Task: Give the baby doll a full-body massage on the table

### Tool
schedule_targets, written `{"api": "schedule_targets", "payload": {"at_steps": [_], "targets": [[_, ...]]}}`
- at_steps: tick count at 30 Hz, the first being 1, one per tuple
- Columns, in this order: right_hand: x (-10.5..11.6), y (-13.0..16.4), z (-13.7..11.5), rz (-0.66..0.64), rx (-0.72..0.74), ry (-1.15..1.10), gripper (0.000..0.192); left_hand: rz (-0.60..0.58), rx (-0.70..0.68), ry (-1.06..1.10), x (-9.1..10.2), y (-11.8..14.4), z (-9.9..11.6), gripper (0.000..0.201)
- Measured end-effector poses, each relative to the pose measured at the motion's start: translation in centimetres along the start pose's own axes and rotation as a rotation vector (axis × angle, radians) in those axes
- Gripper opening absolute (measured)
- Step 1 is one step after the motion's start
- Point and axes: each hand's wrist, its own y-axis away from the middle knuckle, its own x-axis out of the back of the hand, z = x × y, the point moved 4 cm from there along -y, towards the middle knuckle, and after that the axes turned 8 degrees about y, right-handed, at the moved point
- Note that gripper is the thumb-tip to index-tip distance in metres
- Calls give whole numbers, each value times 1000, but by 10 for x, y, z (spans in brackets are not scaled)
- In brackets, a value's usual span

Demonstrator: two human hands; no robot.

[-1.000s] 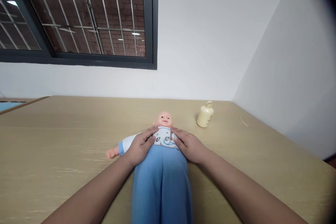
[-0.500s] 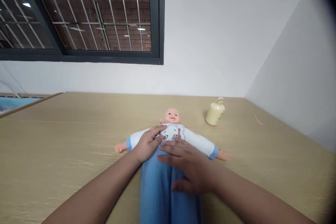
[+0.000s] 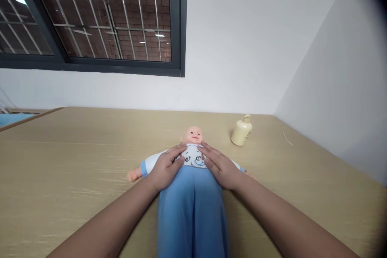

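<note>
- While the doll [image 3: 192,169] lies on its back along the middle of the wooden table [image 3: 75,161], its head points toward the far wall and its blue trousers run toward the near edge.
- Flat on the left side of the doll's chest rests the left hand [image 3: 165,167], palm down, its fingers close together and stretched toward the elephant print on the white top; they grip nothing.
- Mirroring it on the right side lies the right hand [image 3: 220,165], palm down too, its fingers likewise extended and laid on the cloth, pressing rather than clasping.
- Between the two sets of fingertips the elephant print shows, just below the doll's chin.
- One arm of the doll sticks out to the left, with its white sleeve, blue cuff and small bare hand resting on the table; the other arm is mostly hidden behind the right hand.
- Far right of the doll's head, well apart from both hands, a cream pump bottle [image 3: 241,131] stands upright near the corner of the walls.
- Above the far left of the table sits a dark-framed window [image 3: 90,20] with bars, brickwork showing behind it.
</note>
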Motion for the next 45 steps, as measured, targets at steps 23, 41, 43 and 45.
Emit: {"api": "schedule_targets", "payload": {"at_steps": [23,41,43,45], "targets": [[3,-3,-3,30,24,-18,49,-236,-74,-173,-9,-1,22,48],[13,25,-107,-184,545,37,59,-153,125,-82,0,-4,-10,56],[11,19,-94,-187,490,68,64,-173,108,-88,-1,-4,-8,56],[10,11,-76,-176,441,103,58,-189,86,-85,-1,-4,-7,54]]}}
